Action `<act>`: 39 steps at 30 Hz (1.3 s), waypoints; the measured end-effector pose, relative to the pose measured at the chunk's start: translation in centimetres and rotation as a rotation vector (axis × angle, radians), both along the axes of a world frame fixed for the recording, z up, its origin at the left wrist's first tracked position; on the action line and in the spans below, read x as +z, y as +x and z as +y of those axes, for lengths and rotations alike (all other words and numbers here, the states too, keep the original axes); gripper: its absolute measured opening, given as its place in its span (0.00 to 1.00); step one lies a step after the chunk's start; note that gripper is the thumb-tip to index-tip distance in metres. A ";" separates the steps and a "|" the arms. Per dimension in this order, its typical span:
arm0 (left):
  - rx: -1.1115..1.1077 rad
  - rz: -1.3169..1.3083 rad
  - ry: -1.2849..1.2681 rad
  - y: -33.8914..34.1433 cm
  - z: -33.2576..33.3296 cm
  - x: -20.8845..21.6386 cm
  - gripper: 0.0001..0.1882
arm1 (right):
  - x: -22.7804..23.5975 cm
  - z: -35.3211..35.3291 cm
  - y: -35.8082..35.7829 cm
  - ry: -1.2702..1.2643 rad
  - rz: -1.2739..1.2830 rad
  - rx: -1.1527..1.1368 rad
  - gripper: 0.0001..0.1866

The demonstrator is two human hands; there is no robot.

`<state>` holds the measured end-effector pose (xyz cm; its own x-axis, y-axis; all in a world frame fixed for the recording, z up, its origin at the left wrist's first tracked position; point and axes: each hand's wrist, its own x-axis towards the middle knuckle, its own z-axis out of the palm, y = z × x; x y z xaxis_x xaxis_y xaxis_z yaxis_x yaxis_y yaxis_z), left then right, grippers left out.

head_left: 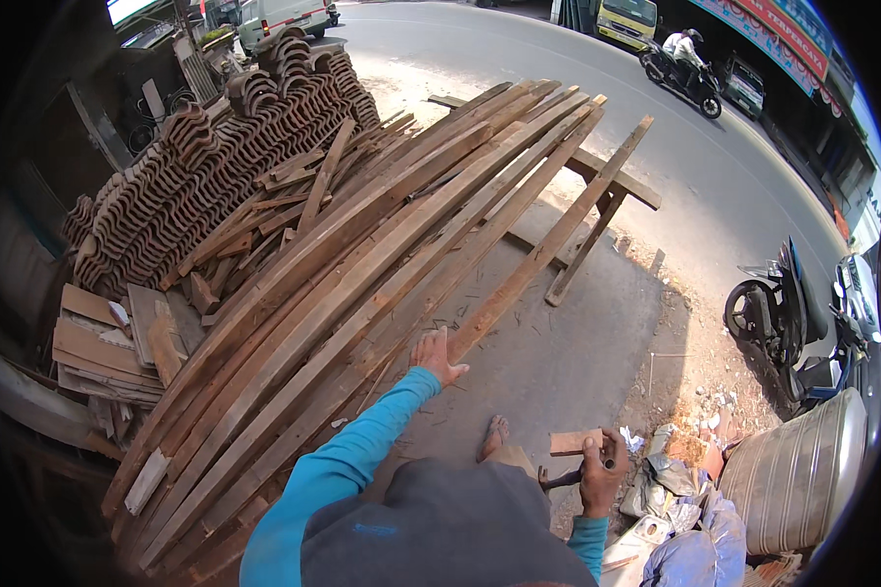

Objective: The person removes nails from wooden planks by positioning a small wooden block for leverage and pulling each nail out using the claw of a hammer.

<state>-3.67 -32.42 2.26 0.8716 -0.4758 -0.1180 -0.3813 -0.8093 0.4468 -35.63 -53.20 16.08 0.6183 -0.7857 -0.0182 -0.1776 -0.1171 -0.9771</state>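
My left hand [439, 358], in a long blue sleeve, lies over a long narrow wooden beam [548, 240], the rightmost of several. Its fingers reach forward and the thumb sticks out to the right, so it looks open on the wood. At lower right, my right hand [602, 477] is closed around a small flat brown piece of wood [576, 442] and a dark curved metal tool [560, 479], whose kind I cannot make out. Other long beams [401, 245] lie side by side to the left, propped across a wooden trestle [617, 181] at their far end.
Stacked roof tiles [235, 147] and short wood scraps [264, 220] stand left of the beams. A ribbed metal tank [798, 474], bags [700, 543] and a parked motorcycle [788, 323] are on the right. A rider on a motorcycle [685, 70] is on the road beyond.
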 end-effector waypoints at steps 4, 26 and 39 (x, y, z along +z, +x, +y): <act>0.084 0.247 0.264 2.8 -4.9 -0.9 0.57 | 0.2 -9.5 3.5 -0.027 0.117 0.000 0.17; 0.087 0.533 0.151 2.0 0.0 1.4 0.40 | -2.1 -15.7 19.4 0.141 0.081 0.175 0.18; 0.396 0.651 0.000 -6.3 19.3 0.9 0.37 | -0.3 -10.1 24.4 -0.037 0.149 0.353 0.18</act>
<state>-9.95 -13.09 3.16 0.7319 -0.1418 -0.6665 0.2783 -0.8306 0.4824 -11.18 -63.31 15.80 0.8438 -0.5264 -0.1041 -0.2597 -0.2310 -0.9376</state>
